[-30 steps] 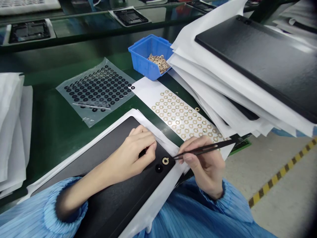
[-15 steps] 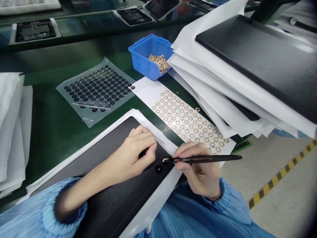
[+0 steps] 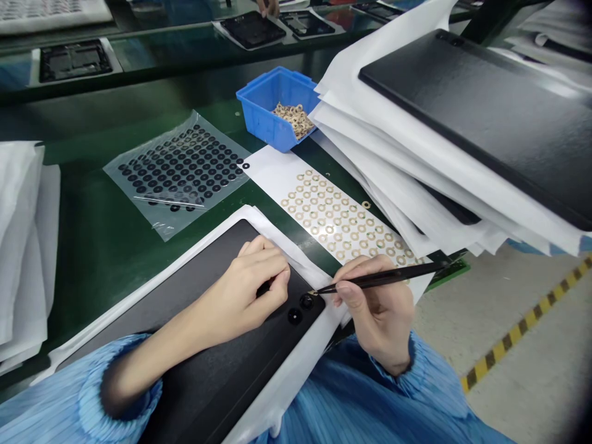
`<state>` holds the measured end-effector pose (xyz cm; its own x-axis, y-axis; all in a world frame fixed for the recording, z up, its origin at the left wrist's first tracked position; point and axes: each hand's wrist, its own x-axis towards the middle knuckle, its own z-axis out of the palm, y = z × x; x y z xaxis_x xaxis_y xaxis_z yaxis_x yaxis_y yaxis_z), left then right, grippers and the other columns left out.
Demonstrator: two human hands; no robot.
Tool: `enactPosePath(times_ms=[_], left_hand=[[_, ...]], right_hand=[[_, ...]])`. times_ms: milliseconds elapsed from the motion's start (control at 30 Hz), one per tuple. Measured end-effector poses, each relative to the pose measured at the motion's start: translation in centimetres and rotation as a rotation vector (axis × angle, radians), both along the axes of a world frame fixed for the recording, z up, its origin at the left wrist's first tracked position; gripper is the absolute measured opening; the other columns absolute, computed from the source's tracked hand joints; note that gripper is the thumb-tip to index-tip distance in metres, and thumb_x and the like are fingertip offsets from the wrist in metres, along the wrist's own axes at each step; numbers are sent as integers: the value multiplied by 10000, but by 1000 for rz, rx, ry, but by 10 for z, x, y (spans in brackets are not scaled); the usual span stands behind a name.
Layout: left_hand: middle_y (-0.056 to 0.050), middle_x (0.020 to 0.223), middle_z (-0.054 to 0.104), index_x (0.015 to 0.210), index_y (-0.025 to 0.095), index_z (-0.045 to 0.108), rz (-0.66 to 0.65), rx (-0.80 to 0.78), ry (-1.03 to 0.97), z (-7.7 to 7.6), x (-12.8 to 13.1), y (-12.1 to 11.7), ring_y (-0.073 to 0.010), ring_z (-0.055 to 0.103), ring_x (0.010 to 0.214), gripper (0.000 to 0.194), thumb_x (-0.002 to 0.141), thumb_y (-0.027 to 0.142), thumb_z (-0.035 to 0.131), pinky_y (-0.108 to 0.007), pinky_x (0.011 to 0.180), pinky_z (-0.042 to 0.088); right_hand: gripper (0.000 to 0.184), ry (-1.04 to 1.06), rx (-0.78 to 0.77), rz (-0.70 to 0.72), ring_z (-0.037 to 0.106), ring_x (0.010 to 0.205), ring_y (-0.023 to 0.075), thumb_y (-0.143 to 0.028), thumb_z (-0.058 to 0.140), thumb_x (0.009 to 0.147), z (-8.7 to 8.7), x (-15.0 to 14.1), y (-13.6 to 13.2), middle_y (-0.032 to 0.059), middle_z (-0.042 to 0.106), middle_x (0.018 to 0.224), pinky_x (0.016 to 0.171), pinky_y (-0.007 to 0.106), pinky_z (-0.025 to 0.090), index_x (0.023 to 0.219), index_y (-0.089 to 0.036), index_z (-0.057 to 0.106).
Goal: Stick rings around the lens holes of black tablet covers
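Observation:
My left hand rests with curled fingers on a black panel; thumb and forefinger are drawn together, and I see nothing between them. In my right hand is a pair of black tweezers, pointing left. Their tips pinch a small tan piece, beside the upper of two round black openings at the panel's corner. The lower opening has a small bright dot in its middle. White foam sheet lies under the panel.
Behind the panel lie a sheet of tan rings and a clear sheet of black rings. A blue bin holds loose rings. Stacked panels with foam stand right, white foam left. Another person's hand is at the far line.
The tan piece has come out of the upper opening to its edge, at the tweezers' tips. The tweezers have closed and tilted upward at the rear. My left hand stays put.

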<state>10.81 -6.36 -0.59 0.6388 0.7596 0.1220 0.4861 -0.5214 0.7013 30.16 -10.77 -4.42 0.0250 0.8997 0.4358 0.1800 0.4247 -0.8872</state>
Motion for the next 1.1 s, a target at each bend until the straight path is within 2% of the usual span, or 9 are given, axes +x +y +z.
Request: enactPosePath(times_ms=[200,433,533,633,867,1000,1100], left_hand=[[13,632,394,636,187,353,-3,6,12,0,0,0,-146,369,702,285,919,145,343,-311,694,324],[4,734,507,745,185,458,7,-5,-19,1,-2,2,-154,426,784,218,909,115,333,-285,714,340],[-4,806,556,825,180,535,-30,-74,-51,2,-3,3,-152,452,820,223,940,156,345,-283,761,348],[-1,795,566,901,183,591,-46,-147,-142,3,-5,5,-147,483,829,219,952,206,379,-264,774,366],[-16,788,581,890,157,607,-9,-219,-204,5,-5,7,-152,528,786,204,922,255,430,-266,733,401],[-24,847,596,840,158,574,17,-190,-188,3,-5,5,-153,532,794,207,909,310,452,-274,748,410],[-13,820,593,796,165,558,37,-131,-150,1,-13,-2,-151,515,786,210,909,316,466,-271,734,398]], right_hand=[[72,62,-35,-56,557,620,134,-134,533,881,3,-2,-1,15,524,766,510,288,449,864,-202,549],[74,223,-48,-109,528,511,120,-202,532,901,3,-4,0,12,542,714,438,285,437,829,-209,550],[86,302,-106,-90,529,498,113,-230,542,902,5,-4,-3,0,537,692,434,273,439,819,-208,544],[97,370,-154,-54,529,480,111,-246,546,906,10,-4,-7,-16,532,638,434,263,446,818,-206,554],[150,409,-226,8,518,443,99,-294,581,888,24,-3,-12,-41,533,531,393,217,414,801,-177,545],[185,306,-168,38,522,425,104,-334,596,874,42,1,-8,-44,539,518,379,222,420,790,-180,536],[203,113,-33,24,538,427,111,-348,638,839,73,4,10,-36,553,518,395,235,445,774,-181,544]])
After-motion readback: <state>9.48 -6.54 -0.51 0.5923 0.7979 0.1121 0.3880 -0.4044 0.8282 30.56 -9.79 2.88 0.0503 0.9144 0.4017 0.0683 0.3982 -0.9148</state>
